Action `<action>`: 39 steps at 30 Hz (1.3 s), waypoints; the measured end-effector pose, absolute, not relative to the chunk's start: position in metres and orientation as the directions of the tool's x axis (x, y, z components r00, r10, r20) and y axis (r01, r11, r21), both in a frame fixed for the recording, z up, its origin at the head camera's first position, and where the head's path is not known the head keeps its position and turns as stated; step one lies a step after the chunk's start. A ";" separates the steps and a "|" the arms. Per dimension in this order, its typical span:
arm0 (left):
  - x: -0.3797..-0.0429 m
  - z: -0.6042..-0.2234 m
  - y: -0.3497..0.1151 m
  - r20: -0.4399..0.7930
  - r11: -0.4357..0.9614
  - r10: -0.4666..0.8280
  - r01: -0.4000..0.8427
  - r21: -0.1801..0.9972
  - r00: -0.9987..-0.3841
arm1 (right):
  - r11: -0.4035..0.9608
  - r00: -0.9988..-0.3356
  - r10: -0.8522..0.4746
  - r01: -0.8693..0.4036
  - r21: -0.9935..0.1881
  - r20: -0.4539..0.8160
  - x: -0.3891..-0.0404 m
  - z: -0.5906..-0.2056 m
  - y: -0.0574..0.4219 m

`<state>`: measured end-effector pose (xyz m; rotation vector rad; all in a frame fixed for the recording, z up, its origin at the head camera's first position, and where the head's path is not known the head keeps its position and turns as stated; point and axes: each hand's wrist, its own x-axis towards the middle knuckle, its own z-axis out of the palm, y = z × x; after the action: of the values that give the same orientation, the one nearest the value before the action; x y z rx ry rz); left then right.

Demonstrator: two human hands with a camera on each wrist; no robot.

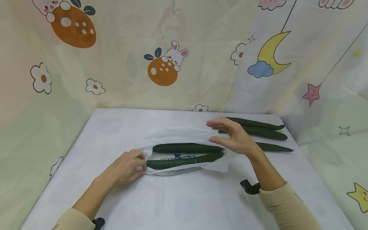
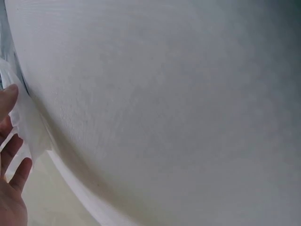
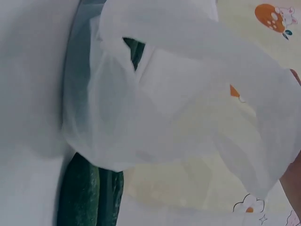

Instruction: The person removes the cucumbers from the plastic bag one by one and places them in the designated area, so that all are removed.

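A white translucent plastic bag (image 1: 172, 134) with a blue print lies on the table, its side gaping. Two long dark green cucumbers (image 1: 187, 148) lie in it side by side, pointing left to right. My left hand (image 1: 129, 168) pinches the bag's left end; in the left wrist view its thumb (image 2: 8, 100) presses on the film while other fingers spread. My right hand (image 1: 233, 136) hovers over the bag's right end, thumb and bent fingers apart. In the right wrist view, raised film (image 3: 188, 94) reaches that hand at the frame's right edge.
Several more cucumbers (image 1: 263, 133) lie at the back right of the table (image 1: 182, 205), partly behind my right hand and forearm. Cartoon-printed cloth (image 1: 122, 62) hangs around the table's back and sides. Dark camera mounts (image 1: 250, 187) jut from both wrists.
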<state>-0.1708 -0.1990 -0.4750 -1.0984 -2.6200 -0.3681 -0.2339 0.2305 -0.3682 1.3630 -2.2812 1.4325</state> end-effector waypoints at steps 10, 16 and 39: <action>-0.169 -0.474 -0.200 0.330 0.690 0.648 0.713 0.128 -0.686 | 0.160 -0.555 -0.653 -0.767 -0.622 0.516 -0.225 -0.353 0.210; -0.169 -0.475 -0.202 0.336 0.683 0.654 0.720 0.124 -0.678 | 0.075 -0.508 -0.680 -0.765 -0.640 0.528 -0.222 -0.358 0.193; -0.167 -0.474 -0.203 0.352 0.666 0.665 0.736 0.120 -0.659 | 0.140 -0.527 -0.756 -0.710 -0.691 0.389 -0.212 -0.406 0.157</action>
<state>-0.1674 -0.2030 -0.4745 -1.1213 -2.6051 -0.3664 -0.2118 0.1571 -0.4063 1.5515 -2.4106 1.4087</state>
